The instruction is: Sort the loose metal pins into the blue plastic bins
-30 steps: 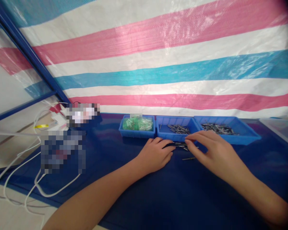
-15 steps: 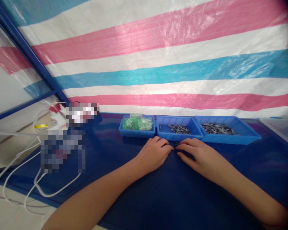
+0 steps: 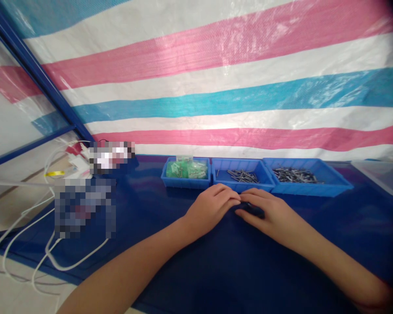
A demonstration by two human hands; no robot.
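My left hand (image 3: 212, 210) and my right hand (image 3: 272, 213) rest on the dark blue table cover (image 3: 236, 266), fingertips meeting just in front of the middle blue bin (image 3: 241, 186). Both hands have their fingers curled and pressed together. Whatever lies between the fingertips is hidden under them. The middle bin holds several thin metal pins (image 3: 242, 175). A bin of green plastic parts (image 3: 186, 170) stands to its left, and a wider bin of metal pins (image 3: 296, 175) to its right.
A striped pink, blue and white tarp hangs right behind the bins. White cables (image 3: 49, 244) and blurred items lie at the left end of the table. A clear plastic tray (image 3: 381, 174) sits at the far right.
My right hand has slid left and closed up against my left hand. The loose pins that lay on the cover between the hands are now hidden under the fingers.
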